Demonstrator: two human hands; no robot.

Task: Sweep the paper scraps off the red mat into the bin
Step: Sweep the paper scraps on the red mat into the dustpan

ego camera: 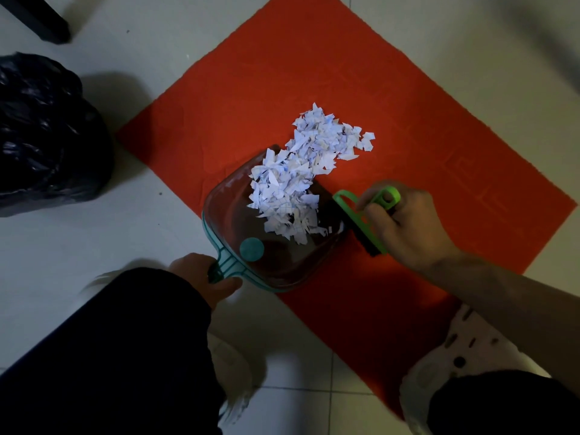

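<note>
The scene is dim, with corners falling into deep shade. A soft shadow spreads right of the crumpled black plastic bin bag [47,133], so light seems to come from the left. The pile of white paper scraps [301,174] is the brightest, sharpest part. The pale perforated shoe [461,353] and frame edges look smeared and bent by the wide lens.

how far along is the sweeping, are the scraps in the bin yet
About midway. Done: roughly half the paper scraps already lie in the teal dustpan, which the left hand grips by its handle. In hand: the right hand holds the green brush at the pan's mouth. Left: the rest of the pile sits on the red mat, and nothing has gone into the black bin bag.
</note>
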